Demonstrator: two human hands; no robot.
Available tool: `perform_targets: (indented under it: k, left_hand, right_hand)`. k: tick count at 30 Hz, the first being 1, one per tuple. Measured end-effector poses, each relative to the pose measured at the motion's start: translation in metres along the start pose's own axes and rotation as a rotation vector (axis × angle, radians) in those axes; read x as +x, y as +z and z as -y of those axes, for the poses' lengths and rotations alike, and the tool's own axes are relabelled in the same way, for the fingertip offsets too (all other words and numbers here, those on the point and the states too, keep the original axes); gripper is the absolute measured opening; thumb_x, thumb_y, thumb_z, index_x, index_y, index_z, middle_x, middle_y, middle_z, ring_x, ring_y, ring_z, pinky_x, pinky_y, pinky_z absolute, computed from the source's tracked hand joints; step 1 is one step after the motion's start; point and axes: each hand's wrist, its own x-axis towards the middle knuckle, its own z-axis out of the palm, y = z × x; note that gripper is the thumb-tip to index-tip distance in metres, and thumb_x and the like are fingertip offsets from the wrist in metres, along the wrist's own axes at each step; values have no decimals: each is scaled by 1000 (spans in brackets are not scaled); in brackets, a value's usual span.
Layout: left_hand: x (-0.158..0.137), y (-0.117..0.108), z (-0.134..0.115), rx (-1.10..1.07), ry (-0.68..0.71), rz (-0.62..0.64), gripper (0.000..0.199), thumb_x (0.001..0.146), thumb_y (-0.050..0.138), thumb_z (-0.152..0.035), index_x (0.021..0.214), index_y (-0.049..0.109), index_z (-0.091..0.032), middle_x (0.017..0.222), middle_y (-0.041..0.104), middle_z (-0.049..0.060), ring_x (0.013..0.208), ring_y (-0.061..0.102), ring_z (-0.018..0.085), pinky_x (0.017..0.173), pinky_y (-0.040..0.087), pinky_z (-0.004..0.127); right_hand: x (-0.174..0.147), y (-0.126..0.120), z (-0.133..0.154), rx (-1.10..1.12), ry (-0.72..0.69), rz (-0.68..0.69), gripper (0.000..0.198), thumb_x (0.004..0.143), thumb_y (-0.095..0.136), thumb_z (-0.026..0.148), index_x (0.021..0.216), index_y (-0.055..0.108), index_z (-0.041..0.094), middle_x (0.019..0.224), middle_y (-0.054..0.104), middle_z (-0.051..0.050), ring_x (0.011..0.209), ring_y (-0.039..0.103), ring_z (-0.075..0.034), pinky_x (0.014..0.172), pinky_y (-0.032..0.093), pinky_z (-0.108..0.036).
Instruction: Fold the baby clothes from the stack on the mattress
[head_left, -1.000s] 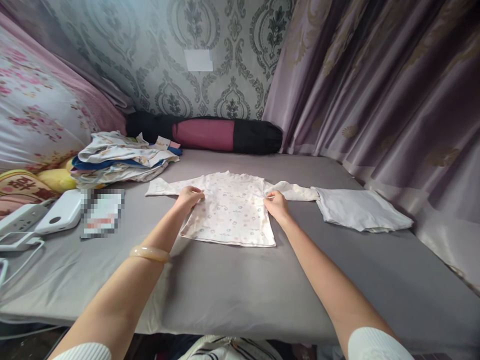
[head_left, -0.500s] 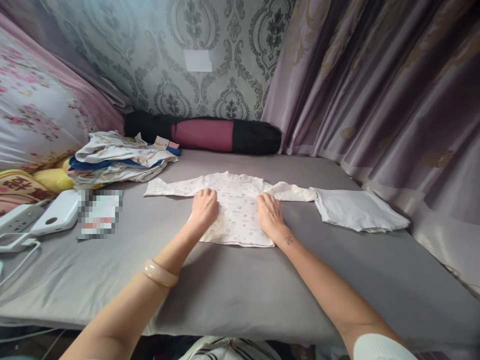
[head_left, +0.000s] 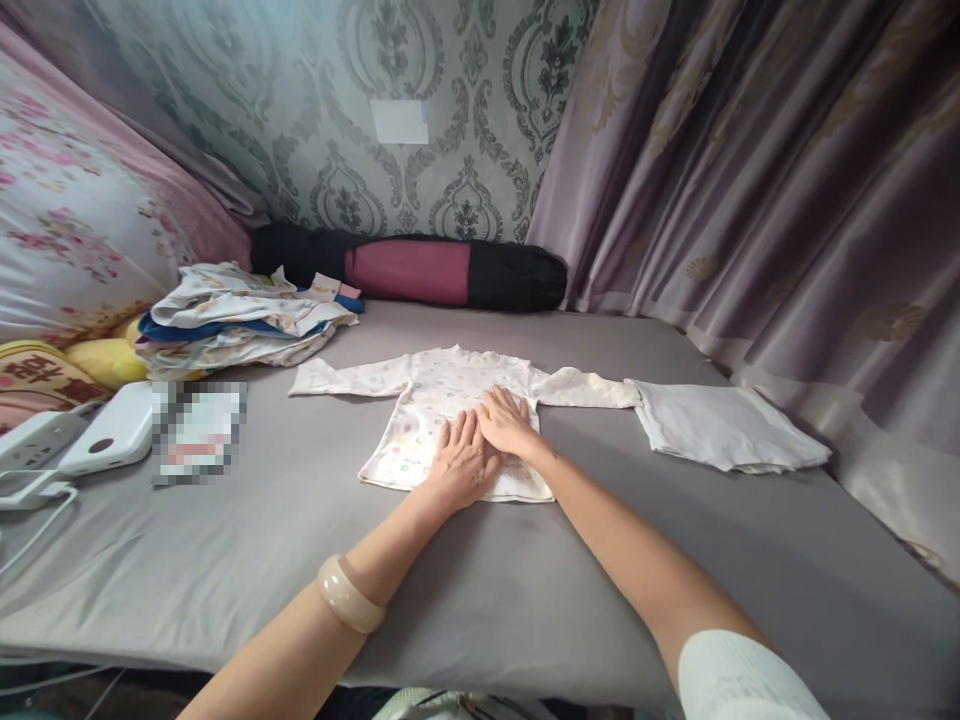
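A small white long-sleeved shirt with a pale print lies spread face up on the grey sheet, its sleeves stretched out to both sides. My left hand rests flat on the lower middle of the shirt, fingers extended. Just beyond and to the right, my right hand also lies flat on the shirt front, the two hands touching or nearly so. Neither hand grips the cloth. The right sleeve's cuff reaches the edge of a folded light-grey garment.
A pile of clothes sits at the back left, near a yellow plush item. White power strip, white box-shaped device and a blurred packet lie at left. A black and maroon roll lines the wall; curtains hang right.
Both hands have come off the shirt's sides and moved inward to its middle. Their curled fingers have straightened and now lie flat. The shirt's lower left corner is spread out.
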Motion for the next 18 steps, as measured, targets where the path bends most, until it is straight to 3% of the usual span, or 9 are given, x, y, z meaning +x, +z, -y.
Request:
perform_targets:
  k: [4, 10, 14, 18]
  left_hand:
    - [1, 3, 2, -22, 35, -34, 76, 94, 38, -54, 153, 24, -8, 159, 22, 21, 148, 17, 35, 118, 16, 57]
    - [1, 1, 1, 0, 17, 10, 77, 94, 34, -58, 149, 31, -5, 157, 27, 22, 148, 16, 36, 118, 15, 56]
    - [1, -6, 1, 6, 33, -13, 72, 93, 39, -59, 144, 39, -9, 154, 35, 22, 146, 23, 36, 116, 20, 55]
    - [5, -15, 10, -14, 84, -88, 53, 93, 42, -55, 127, 53, -16, 141, 50, 17, 133, 43, 33, 106, 36, 49]
  right_hand:
    - [19, -2, 3, -32, 15, -18, 57, 100, 20, 39, 152, 27, 18, 164, 11, -9, 150, 5, -26, 118, 5, -53]
    - [46, -6, -4, -89, 36, -65, 54, 100, 21, 38, 152, 29, 22, 163, 15, -7, 149, 9, -25, 117, 9, -51]
    - [58, -12, -7, -113, -3, -172, 47, 99, 28, 33, 143, 44, 23, 154, 37, -8, 142, 28, -26, 114, 18, -48]
    - [76, -25, -11, -132, 63, -279, 41, 99, 28, 26, 122, 62, 22, 132, 59, -10, 124, 47, -25, 106, 29, -40]
